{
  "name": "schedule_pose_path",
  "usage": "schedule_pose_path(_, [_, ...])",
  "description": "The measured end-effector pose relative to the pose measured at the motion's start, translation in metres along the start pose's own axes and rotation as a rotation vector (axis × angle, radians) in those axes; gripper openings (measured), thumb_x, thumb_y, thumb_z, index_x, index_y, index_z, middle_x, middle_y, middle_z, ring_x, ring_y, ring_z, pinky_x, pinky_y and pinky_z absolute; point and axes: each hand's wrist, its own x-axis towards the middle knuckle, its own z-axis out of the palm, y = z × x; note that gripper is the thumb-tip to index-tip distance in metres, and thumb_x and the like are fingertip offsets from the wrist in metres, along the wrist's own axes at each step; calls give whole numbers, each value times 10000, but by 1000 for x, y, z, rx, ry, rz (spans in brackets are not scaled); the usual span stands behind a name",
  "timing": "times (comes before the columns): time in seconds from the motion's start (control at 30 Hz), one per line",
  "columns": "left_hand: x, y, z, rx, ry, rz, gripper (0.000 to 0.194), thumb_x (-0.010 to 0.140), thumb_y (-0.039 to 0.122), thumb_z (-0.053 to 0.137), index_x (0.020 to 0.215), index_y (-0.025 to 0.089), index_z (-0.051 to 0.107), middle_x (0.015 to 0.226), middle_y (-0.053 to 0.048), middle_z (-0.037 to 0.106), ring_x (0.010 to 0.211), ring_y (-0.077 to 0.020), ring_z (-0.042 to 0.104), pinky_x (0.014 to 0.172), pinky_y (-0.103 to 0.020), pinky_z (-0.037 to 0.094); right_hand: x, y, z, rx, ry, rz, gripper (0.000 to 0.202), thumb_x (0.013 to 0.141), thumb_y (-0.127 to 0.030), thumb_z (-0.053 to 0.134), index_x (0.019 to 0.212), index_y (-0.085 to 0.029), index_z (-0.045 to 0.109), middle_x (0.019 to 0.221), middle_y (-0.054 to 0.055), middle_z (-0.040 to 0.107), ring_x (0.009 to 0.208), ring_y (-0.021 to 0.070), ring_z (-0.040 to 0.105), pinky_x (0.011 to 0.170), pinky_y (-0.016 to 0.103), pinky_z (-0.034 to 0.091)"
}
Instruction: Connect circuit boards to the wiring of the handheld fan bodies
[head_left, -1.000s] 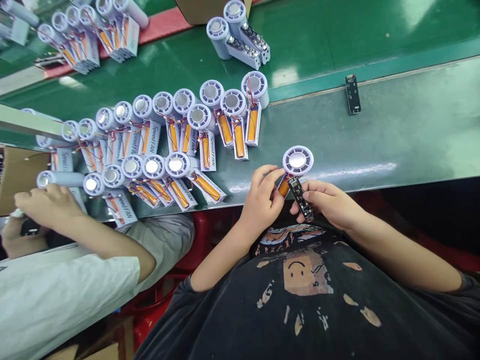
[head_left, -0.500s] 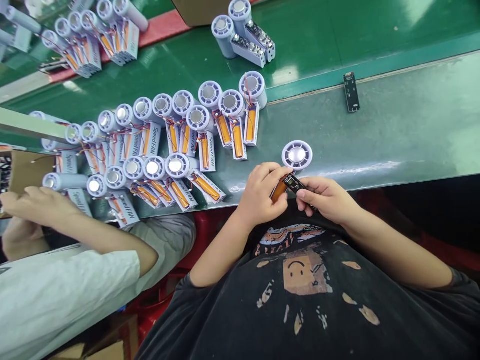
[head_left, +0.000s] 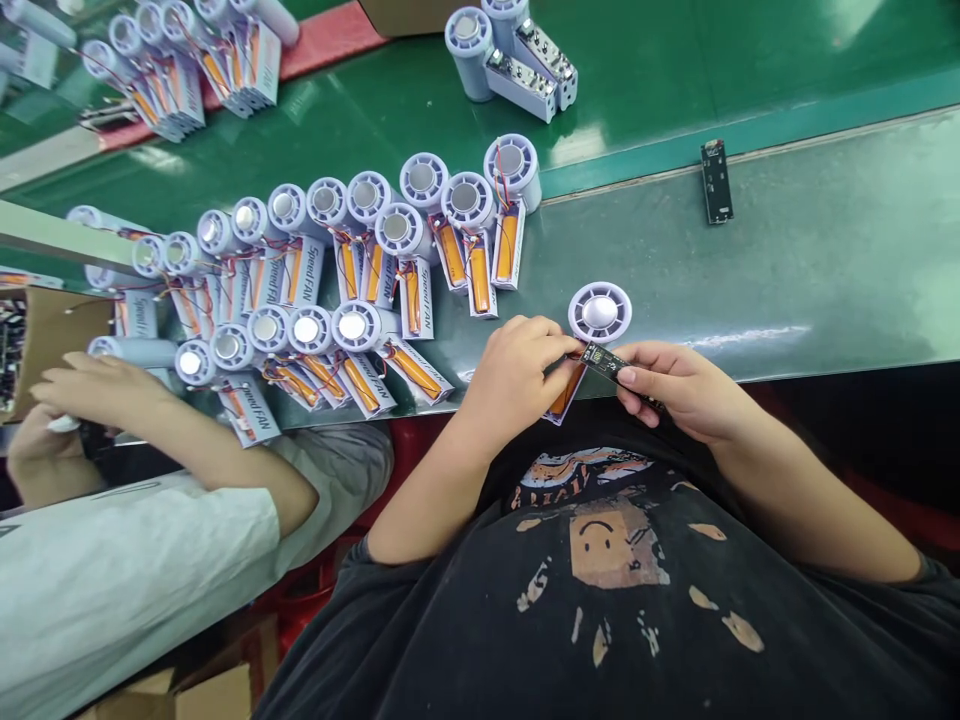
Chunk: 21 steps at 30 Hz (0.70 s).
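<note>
My right hand (head_left: 679, 388) pinches a black circuit board (head_left: 604, 362) between thumb and fingers, its free end pointing left. At that end, the thumb and forefinger of my left hand (head_left: 517, 375) are closed on thin reddish wires (head_left: 577, 352); any plug on them is hidden. Just below the board shows the open handle of a handheld fan, with an orange battery (head_left: 564, 392) in it. The round lilac head of this fan (head_left: 600, 312), with a silver centre, stands at the bench edge beyond my hands.
Several lilac fans (head_left: 401, 230) with open handles and orange batteries stand in rows to the left. Another circuit board (head_left: 717, 182) lies at the right on the green bench (head_left: 825, 240). Two fans with boards fitted (head_left: 517, 85) stand farther back. A co-worker's arms (head_left: 150, 410) are at left.
The circuit board has shifted slightly right with my right hand. My left fingers have moved off the battery handle, which now shows more, to the wires at the board's end.
</note>
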Motion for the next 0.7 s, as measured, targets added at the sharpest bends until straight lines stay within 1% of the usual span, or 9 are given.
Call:
schedule_pose_path(0.1, [5, 2, -6, 39, -1, 22, 113, 904, 192, 588, 935, 204, 696, 957, -42, 691, 856, -206, 600, 767, -357, 442, -1, -1, -6, -109, 36, -28, 356, 796, -452, 721, 974, -155, 636, 577, -54, 573, 441, 57, 469, 412, 198, 342])
schedule_pose_path(0.17, [7, 4, -11, 46, 9, 47, 69, 893, 192, 614, 921, 187, 677, 970, -49, 700, 878, -211, 615, 771, -354, 450, 0, -1, -9, -135, 50, -40, 347, 809, -451, 710, 974, -155, 635, 577, -54, 571, 442, 55, 468, 421, 195, 347])
schedule_pose_path(0.23, [8, 5, -15, 35, -19, 84, 53, 903, 198, 613, 915, 181, 662, 938, -40, 717, 849, -201, 631, 752, -340, 456, 0, -1, -12, -131, 53, -46, 340, 807, -454, 709, 952, -158, 626, 569, -56, 565, 436, 53, 459, 420, 194, 337])
schedule_pose_path(0.33, [8, 7, -17, 33, -64, 130, 103, 944, 203, 563, 933, 187, 664, 911, -19, 743, 786, -177, 640, 725, -324, 458, 1, -1, -13, -134, 51, -41, 338, 799, -461, 705, 928, -162, 610, 566, -58, 561, 429, 50, 447, 417, 194, 319])
schedule_pose_path(0.43, [9, 10, -14, 62, -16, 101, 122, 940, 197, 558, 904, 188, 674, 887, -19, 744, 762, -173, 637, 712, -326, 454, 2, -3, -12, -193, 35, -11, 314, 806, -460, 681, 891, -169, 597, 563, -61, 549, 419, 50, 427, 411, 202, 299])
schedule_pose_path(0.5, [9, 11, -12, 52, 23, 22, 100, 903, 182, 597, 833, 184, 668, 816, -15, 719, 739, -169, 626, 694, -318, 453, 2, -4, -11, -253, 23, 21, 293, 817, -461, 655, 859, -180, 585, 548, -67, 532, 404, 51, 406, 403, 209, 286])
schedule_pose_path(0.57, [9, 11, -9, 5, 45, -43, 78, 879, 166, 621, 814, 181, 662, 804, -12, 700, 760, -165, 628, 705, -308, 468, 2, -6, -10, -306, 12, 41, 277, 832, -461, 620, 823, -188, 570, 531, -73, 508, 395, 52, 385, 401, 215, 278])
schedule_pose_path(0.63, [7, 10, -8, -18, 38, -23, 82, 899, 159, 604, 859, 184, 672, 851, -14, 703, 806, -161, 632, 740, -306, 480, 2, -8, -9, -343, 2, 37, 269, 844, -454, 585, 786, -192, 559, 518, -77, 486, 395, 53, 370, 408, 222, 277])
schedule_pose_path(0.7, [4, 9, -7, 30, 16, 46, 119, 934, 171, 573, 907, 192, 688, 892, -20, 710, 814, -160, 615, 754, -314, 469, 3, -9, -8, -375, -3, 39, 262, 848, -444, 564, 771, -193, 561, 515, -76, 476, 403, 56, 368, 423, 230, 282])
